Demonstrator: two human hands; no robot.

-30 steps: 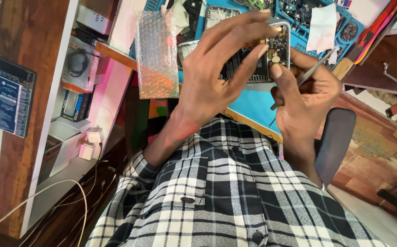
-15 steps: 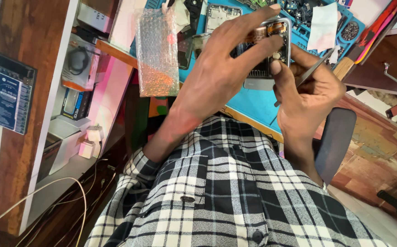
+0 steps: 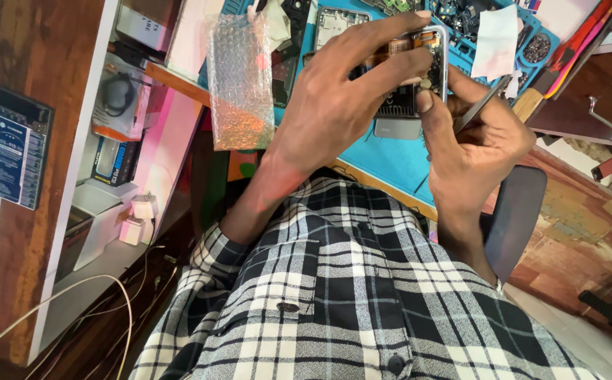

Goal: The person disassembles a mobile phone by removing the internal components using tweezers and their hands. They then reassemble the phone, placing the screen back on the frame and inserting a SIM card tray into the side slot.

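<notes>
My left hand (image 3: 341, 105) grips an opened phone frame (image 3: 419, 74) with bare circuitry showing, held above a blue work mat (image 3: 397, 158). Its fingers wrap over the top of the frame. My right hand (image 3: 475, 151) holds thin metal tweezers (image 3: 485, 102), and its thumb presses against the lower right corner of the phone. The tweezers lie along the fingers, with their tips pointing away from the phone. A grey flat part (image 3: 397, 128) lies on the mat just under the phone.
A bubble-wrap bag (image 3: 239, 77) stands left of my left hand. Small parts, boards and a white paper slip (image 3: 496, 42) crowd the mat's far side. Shelves with boxes and white chargers (image 3: 133, 218) are at left. A chair back (image 3: 517, 211) is at right.
Both hands with the phone frame have shifted slightly toward the upper right. My right thumb has come up onto the phone's corner.
</notes>
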